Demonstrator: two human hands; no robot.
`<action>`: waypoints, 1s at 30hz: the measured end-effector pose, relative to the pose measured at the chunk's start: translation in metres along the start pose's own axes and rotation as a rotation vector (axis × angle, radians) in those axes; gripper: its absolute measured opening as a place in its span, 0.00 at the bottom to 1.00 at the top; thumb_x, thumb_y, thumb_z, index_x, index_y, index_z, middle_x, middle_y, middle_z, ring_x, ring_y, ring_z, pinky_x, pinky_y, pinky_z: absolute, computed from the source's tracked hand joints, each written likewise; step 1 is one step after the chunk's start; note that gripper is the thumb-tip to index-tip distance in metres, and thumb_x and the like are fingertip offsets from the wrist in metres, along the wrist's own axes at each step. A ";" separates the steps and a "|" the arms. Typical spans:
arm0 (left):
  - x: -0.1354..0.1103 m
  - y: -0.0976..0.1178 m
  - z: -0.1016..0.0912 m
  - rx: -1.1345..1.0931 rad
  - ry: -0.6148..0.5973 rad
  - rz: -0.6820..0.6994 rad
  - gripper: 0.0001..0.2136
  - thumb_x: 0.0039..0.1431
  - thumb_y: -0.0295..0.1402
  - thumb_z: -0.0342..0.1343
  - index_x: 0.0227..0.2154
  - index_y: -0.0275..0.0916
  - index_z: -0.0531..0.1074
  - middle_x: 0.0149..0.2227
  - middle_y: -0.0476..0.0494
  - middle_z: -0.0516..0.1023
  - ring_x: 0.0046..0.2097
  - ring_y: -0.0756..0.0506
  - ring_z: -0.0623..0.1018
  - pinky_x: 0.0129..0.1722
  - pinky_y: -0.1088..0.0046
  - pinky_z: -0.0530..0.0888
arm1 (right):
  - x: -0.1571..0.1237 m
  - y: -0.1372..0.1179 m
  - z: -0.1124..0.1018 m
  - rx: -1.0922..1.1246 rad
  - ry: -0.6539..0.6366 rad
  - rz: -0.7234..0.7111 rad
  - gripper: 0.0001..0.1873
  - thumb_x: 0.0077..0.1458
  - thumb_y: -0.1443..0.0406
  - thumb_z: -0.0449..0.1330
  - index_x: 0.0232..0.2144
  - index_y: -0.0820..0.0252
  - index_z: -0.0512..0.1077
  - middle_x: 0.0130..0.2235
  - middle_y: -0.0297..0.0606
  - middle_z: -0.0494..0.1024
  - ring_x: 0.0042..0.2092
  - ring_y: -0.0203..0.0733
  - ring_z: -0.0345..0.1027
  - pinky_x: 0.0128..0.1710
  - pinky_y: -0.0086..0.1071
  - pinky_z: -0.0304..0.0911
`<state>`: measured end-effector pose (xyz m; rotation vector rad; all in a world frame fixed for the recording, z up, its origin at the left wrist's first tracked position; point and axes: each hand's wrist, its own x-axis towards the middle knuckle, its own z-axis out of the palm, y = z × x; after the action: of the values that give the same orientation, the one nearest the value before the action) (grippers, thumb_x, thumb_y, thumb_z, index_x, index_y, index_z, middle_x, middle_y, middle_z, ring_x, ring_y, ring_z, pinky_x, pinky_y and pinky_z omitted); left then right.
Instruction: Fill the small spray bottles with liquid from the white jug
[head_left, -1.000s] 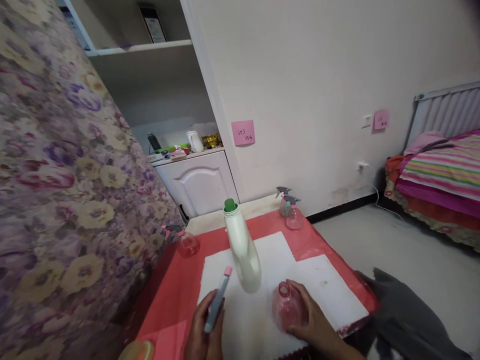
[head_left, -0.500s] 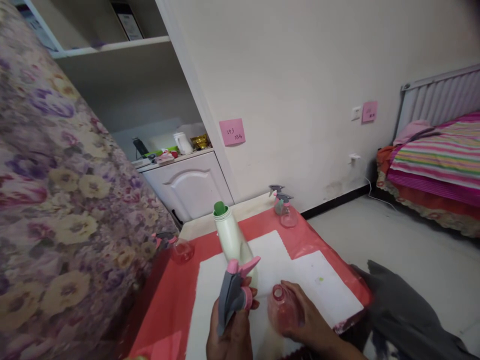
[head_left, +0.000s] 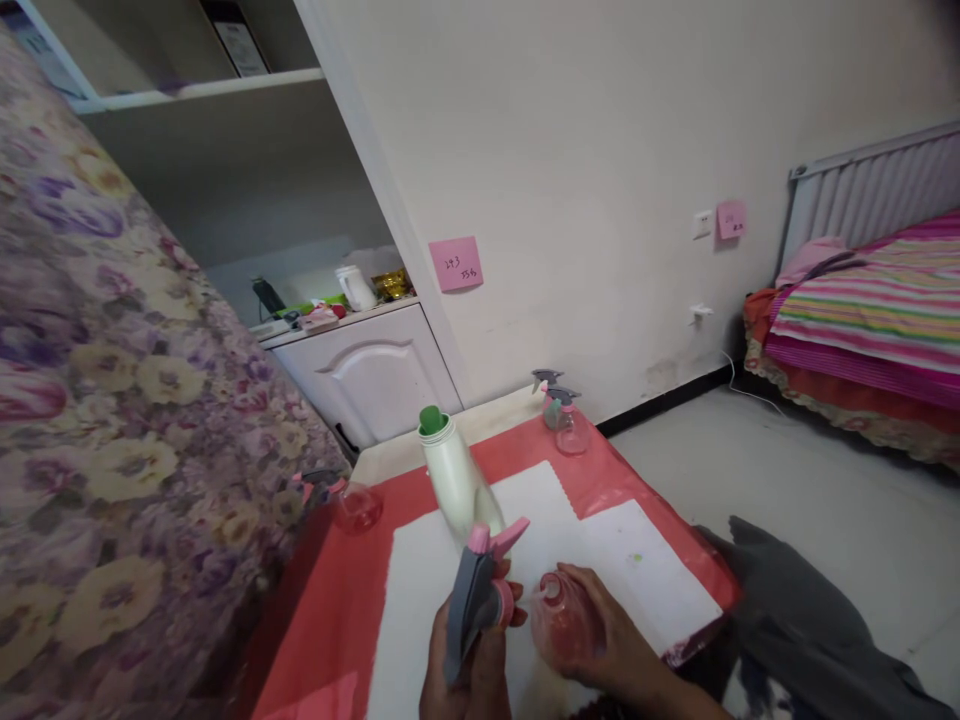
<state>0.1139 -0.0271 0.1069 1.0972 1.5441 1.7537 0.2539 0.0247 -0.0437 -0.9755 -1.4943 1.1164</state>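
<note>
My left hand grips a grey and pink spray trigger head, lifted just above the table with its pink nozzle pointing up and right. My right hand is wrapped round a small pink see-through bottle with an open neck, standing on the white sheet. The trigger head is close beside the bottle's neck, to its left. A tall white bottle with a green cap stands just behind my hands.
A red cloth covers the low table. Two pink spray bottles stand at its back right corner and one at the left edge. A flowered fabric rises on the left; a dark garment lies right.
My left hand has lifted the trigger head and carried it right, from the sheet's left part to beside the pink bottle's neck. The right hand stays on the bottle.
</note>
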 end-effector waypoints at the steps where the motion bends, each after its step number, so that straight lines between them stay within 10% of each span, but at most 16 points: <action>1: 0.002 -0.003 0.003 0.021 -0.032 -0.020 0.20 0.50 0.49 0.62 0.41 0.40 0.78 0.37 0.44 0.83 0.35 0.45 0.80 0.37 0.72 0.78 | 0.000 0.000 0.000 0.005 0.001 -0.001 0.45 0.36 0.69 0.68 0.58 0.53 0.60 0.59 0.45 0.67 0.62 0.57 0.60 0.64 0.49 0.54; 12: 0.006 -0.058 0.026 0.113 -0.327 -0.006 0.19 0.53 0.47 0.60 0.43 0.41 0.76 0.46 0.43 0.82 0.48 0.41 0.79 0.49 0.67 0.74 | 0.000 0.007 0.001 0.024 0.000 -0.049 0.46 0.36 0.70 0.68 0.59 0.50 0.61 0.58 0.41 0.68 0.60 0.57 0.62 0.62 0.49 0.57; 30: 0.014 -0.075 0.030 0.213 -0.353 0.094 0.13 0.52 0.44 0.62 0.36 0.41 0.75 0.37 0.44 0.82 0.41 0.41 0.80 0.43 0.67 0.75 | -0.003 0.011 -0.008 0.085 -0.050 -0.016 0.48 0.39 0.61 0.71 0.62 0.50 0.58 0.62 0.44 0.64 0.64 0.59 0.57 0.63 0.50 0.54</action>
<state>0.1242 0.0139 0.0366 1.5148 1.4978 1.3792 0.2629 0.0265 -0.0544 -0.8814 -1.4793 1.1907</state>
